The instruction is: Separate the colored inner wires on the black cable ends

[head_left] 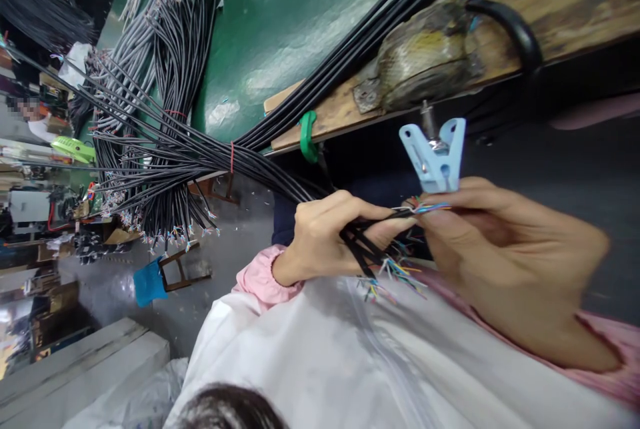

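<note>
A: What is being held, and where does it sit?

B: A few thin black cables [370, 242] are gripped near centre frame. The left hand [327, 236] is closed around them, thumb and fingers curled tight, with stripped ends fanning out at about 5 o'clock from it. The right hand [505, 262] is pinched shut on the coloured inner wires [433, 207] of one cable, just below the light blue clip [439, 156], which hangs at 12 o'clock from the fingertips.

A: How can the cables be expected to handle?

B: They are judged light and limp; each jacket is slim and bends freely, as is shown by the large bundle [165, 149] draped off the wooden bench [575, 2] toward 9 o'clock. The jacket looks smooth and may be slippery, so a firm pinch is called for.

A: And the bare ends?

B: The coloured strands appear very fine and easily kinked or broken. They are best taken just behind the stripped section, on the jacket, with only the tips fingered lightly.

A: Anything else nearby?

B: A green tie [307, 136] is looped at the bench edge, at 11 o'clock from the left hand.
</note>
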